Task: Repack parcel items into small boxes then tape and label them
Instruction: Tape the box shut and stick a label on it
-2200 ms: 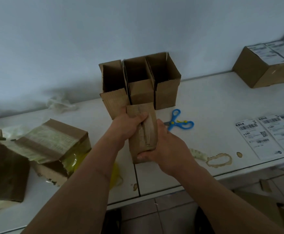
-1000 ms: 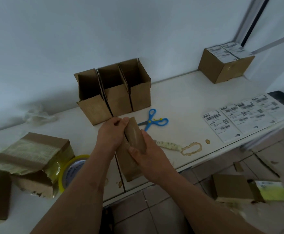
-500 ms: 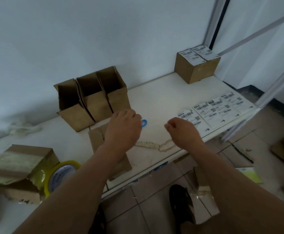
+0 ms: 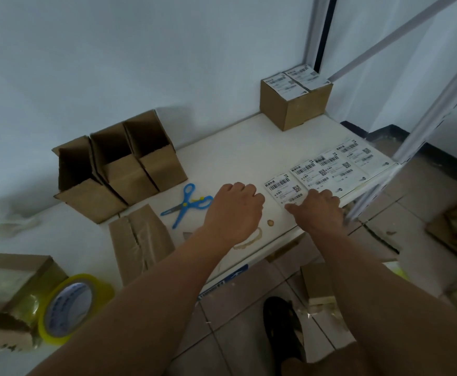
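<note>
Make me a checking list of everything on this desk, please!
Surface: white table, stained near the front edge.
Job's things: taped box lying flat; three open boxes; shipping labels; labelled box; tape roll.
Clutter: scissors; torn parcel.
Hands: left hand loosely curled, holding nothing; right hand touching the nearest label.
Cables: nothing seen.
Surroundings: tiled floor with cardboard scraps.

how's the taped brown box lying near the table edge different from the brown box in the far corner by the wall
The taped brown cardboard box lies flat near the front edge and carries no label; the brown cardboard box in the far corner stands upright with white shipping labels on top. The near one looks creased, the far one square. Both are closed.
</note>
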